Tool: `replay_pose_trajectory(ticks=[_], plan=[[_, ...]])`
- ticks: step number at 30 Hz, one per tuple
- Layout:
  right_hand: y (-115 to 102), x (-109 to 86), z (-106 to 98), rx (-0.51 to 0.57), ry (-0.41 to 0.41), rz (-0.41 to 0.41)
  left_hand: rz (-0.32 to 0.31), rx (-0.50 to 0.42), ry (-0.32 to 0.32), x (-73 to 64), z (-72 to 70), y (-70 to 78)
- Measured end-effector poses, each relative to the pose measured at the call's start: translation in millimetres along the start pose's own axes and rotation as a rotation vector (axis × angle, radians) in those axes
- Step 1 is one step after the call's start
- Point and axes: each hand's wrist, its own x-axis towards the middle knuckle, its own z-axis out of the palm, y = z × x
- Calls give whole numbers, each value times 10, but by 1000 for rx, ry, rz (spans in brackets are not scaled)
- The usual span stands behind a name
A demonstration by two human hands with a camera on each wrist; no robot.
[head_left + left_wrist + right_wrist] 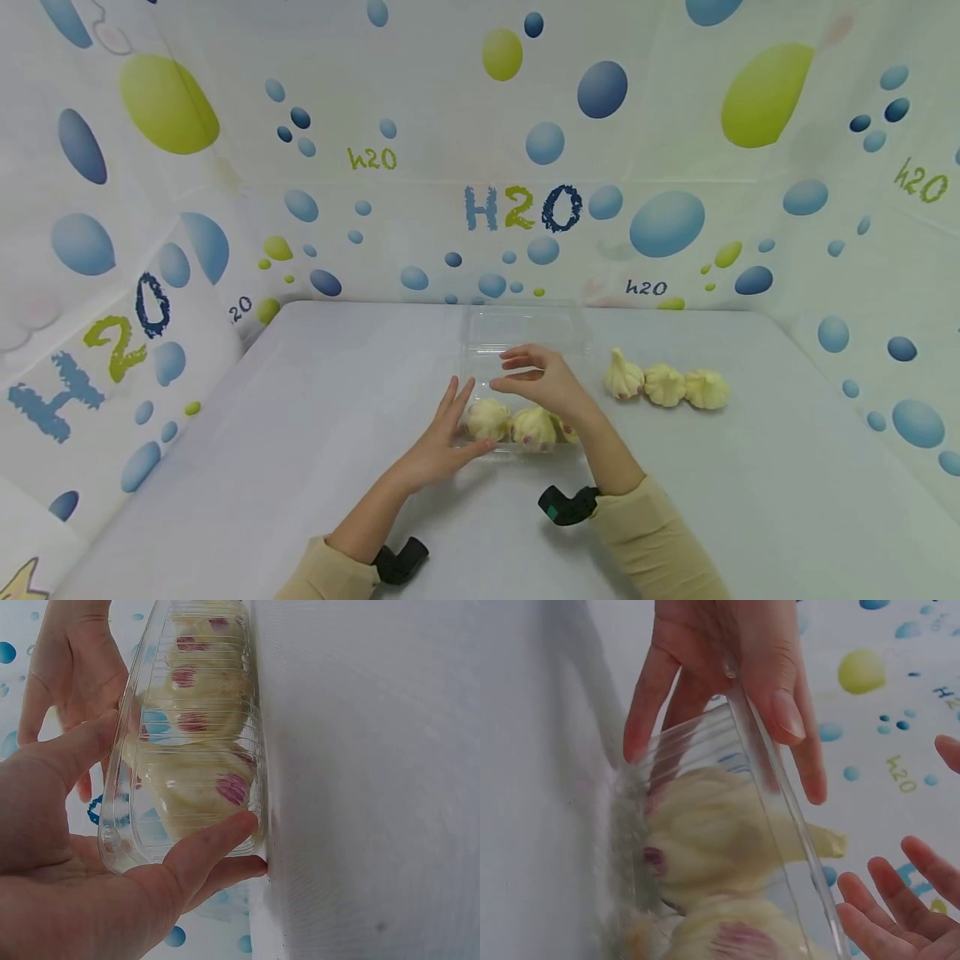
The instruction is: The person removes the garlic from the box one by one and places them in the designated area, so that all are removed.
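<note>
A clear plastic clamshell box (pixel 525 448) stands mid-table with its lid (pixel 525 329) raised at the back. Three garlic bulbs (pixel 488 419) sit in a row inside, pale with purple patches in the left wrist view. My left hand (pixel 442 446) holds the box's left end, the thumb at the near rim and the fingers against the end wall (pixel 120 859). Above the box hovers my right hand (pixel 543 387), its fingers loosely bent with nothing between them. Its wrist partly covers the rightmost bulb in the box (pixel 567 432).
To the right of the box, three more garlic bulbs (pixel 664 385) lie side by side on the white table (pixel 337 375). A white curtain (pixel 420 100) with blue and green drops borders the back and sides. A black camera (pixel 567 505) is strapped at each wrist.
</note>
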Motion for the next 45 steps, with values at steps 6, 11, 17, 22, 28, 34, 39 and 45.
replay_pose_trajectory(ticks=[6,11,17,22,28,34,39,45], plan=[[9,54,101,-18,-51,-3,15,16,-5,78,7,-207],[38,101,142,-64,-100,-11,14,-1,-18,85,6,-229],[30,114,168,-142,-131,18,17,17,-11,87,9,-218],[48,143,204,-231,-158,39,10,40,2,92,16,-220],[60,180,254,-316,-181,56,9,35,2,99,25,-243],[97,223,295,-393,-221,81,18,53,-2,87,17,-216],[117,243,317,-441,-239,123,30,39,-4,71,18,-178],[110,264,325,-459,-246,117,13,1,-6,-28,-17,74]])
